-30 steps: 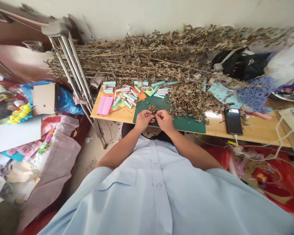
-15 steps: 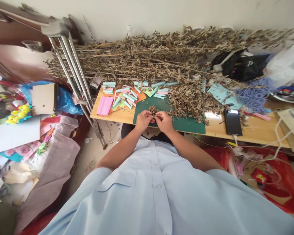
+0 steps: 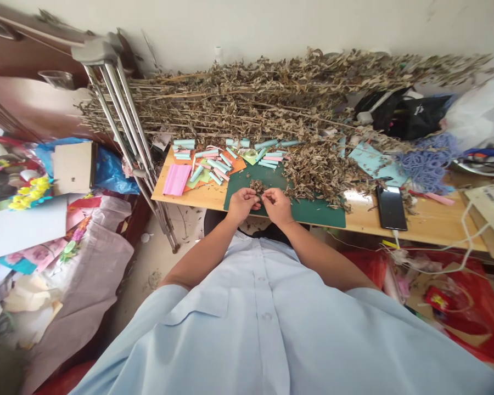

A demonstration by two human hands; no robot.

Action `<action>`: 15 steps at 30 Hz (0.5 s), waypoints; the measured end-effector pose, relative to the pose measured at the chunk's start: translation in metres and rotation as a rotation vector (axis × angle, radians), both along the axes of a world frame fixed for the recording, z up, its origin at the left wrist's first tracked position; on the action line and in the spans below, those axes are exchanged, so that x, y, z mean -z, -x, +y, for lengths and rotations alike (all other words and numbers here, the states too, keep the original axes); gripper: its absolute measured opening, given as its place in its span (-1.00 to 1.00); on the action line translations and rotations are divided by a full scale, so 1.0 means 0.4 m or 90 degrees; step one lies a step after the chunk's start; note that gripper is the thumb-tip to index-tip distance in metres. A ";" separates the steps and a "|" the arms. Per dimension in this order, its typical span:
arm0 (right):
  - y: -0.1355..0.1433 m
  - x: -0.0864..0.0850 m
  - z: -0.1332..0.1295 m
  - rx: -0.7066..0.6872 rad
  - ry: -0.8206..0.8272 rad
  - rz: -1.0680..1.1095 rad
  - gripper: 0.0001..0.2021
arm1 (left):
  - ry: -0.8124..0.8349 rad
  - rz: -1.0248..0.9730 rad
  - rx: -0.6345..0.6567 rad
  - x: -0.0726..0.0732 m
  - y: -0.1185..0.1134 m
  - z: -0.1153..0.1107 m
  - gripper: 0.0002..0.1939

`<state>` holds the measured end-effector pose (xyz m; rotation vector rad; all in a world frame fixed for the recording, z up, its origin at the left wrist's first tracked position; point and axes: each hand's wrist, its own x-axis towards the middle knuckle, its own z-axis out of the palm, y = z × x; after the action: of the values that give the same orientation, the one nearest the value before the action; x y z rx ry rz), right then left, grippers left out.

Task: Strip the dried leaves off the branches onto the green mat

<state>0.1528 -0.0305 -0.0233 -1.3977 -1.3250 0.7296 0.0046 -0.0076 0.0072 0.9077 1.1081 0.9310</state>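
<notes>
Your wooden table (image 3: pixel 428 224) carries a green cutting mat (image 3: pixel 313 209); dried leafy branches (image 3: pixel 271 101); paper rolls (image 3: pixel 214 156); a phone (image 3: pixel 391 207).

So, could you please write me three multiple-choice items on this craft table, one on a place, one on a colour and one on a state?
1. Where does the phone lie?
A. on the bare wood to the right of the mat
B. on the pink paper
C. on the floor

2. What colour is the cutting mat?
A. red
B. dark green
C. white

3. How do the hands stand?
A. both flat on the table
B. one raised to the wall
C. left hand and right hand close together, pinching a bit of dried leaves

Answers: 1 A, the phone rests on wood beyond the mat's right edge. 2 B, the mat under the hands is dark green. 3 C, the fingers of both hands meet over the mat around the leaves.
</notes>
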 end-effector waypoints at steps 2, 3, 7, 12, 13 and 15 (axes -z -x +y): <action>0.000 0.003 -0.003 -0.023 -0.013 -0.017 -0.84 | 0.004 0.001 -0.004 0.002 -0.001 0.001 -0.71; 0.000 0.004 -0.006 -0.034 -0.020 -0.022 -0.84 | 0.005 0.002 -0.005 0.003 -0.002 0.001 -0.72; -0.001 0.006 -0.013 -0.061 -0.039 -0.031 -0.81 | 0.007 0.008 -0.014 0.008 -0.005 0.004 -0.77; -0.002 0.008 -0.014 -0.065 -0.062 -0.054 -0.82 | -0.002 0.008 -0.006 0.011 -0.003 0.005 -0.78; -0.002 0.009 -0.014 -0.065 -0.064 -0.059 -0.82 | -0.005 0.007 -0.003 0.011 -0.003 0.005 -0.78; -0.003 0.009 -0.013 -0.063 -0.063 -0.069 -0.84 | -0.007 0.006 0.000 0.012 -0.002 0.005 -0.78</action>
<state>0.1539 -0.0359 -0.0271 -1.3157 -1.5037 0.6524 0.0053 -0.0054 0.0022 0.9221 1.1123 0.9335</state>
